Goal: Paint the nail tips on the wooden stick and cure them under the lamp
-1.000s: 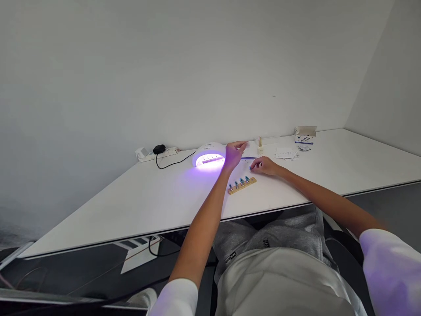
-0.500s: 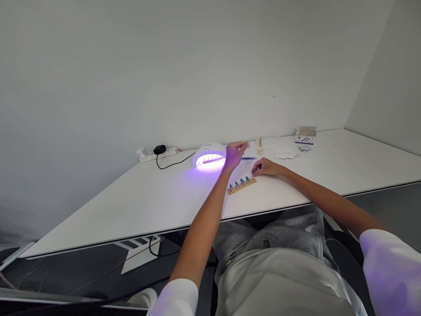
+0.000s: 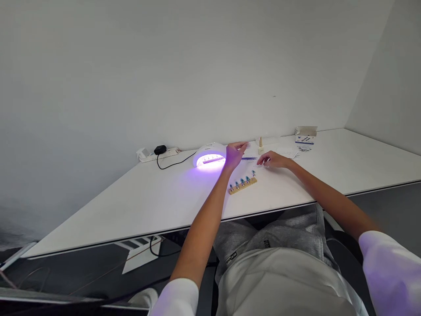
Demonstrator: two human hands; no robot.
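Observation:
On the white table point(image 3: 158, 197) lies a wooden strip point(image 3: 242, 186) carrying several small metal stands with blue-green nail tips point(image 3: 242, 181). One more nail tip point(image 3: 253, 172) stands at the strip's right end. Just above and right of it is my right hand point(image 3: 273, 159), its fingers apart and nothing visible in them. My left hand point(image 3: 234, 154) is beside the lit nail lamp point(image 3: 209, 149), thumb and fingers pinched together near a sheet of nail tips or paper; what they hold is too small to make out. Several small stands are under the lamp's purple light.
Right of my left hand stands a small holder point(image 3: 261, 150) with thin sticks. White sheets point(image 3: 289, 152) and an open alcohol pads box point(image 3: 305, 136) lie farther right. A power strip point(image 3: 167, 153) with a black plug point(image 3: 159, 149) and cable is at the back left.
My right hand has let go of the nail tip at the strip's right end and moved up and right. My left hand has stayed in place.

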